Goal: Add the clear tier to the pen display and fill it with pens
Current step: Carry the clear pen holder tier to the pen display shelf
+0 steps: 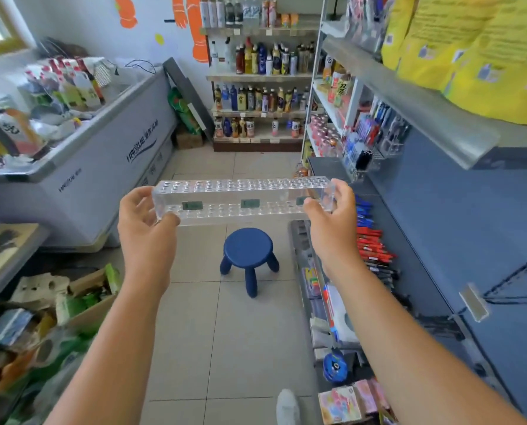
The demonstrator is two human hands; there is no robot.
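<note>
I hold a long clear tier (240, 197) level in front of me, above the aisle floor. It is a transparent bar with rows of round holes and small green labels on its front. My left hand (145, 219) grips its left end, thumb underneath. My right hand (332, 210) grips its right end. On the shelf to the right lie rows of blue pens (363, 211), red pens (374, 245) and dark pens (384, 273). Further back on the same shelving hang more pens in a rack (369, 127).
A blue stool (248, 253) stands on the tiled floor just below the tier. A chest freezer (108, 167) lines the left side, with boxes of clutter (41, 317) in front of it. Bottle shelves (259, 87) close the far end. A metal shelf edge (409, 99) juts out at upper right.
</note>
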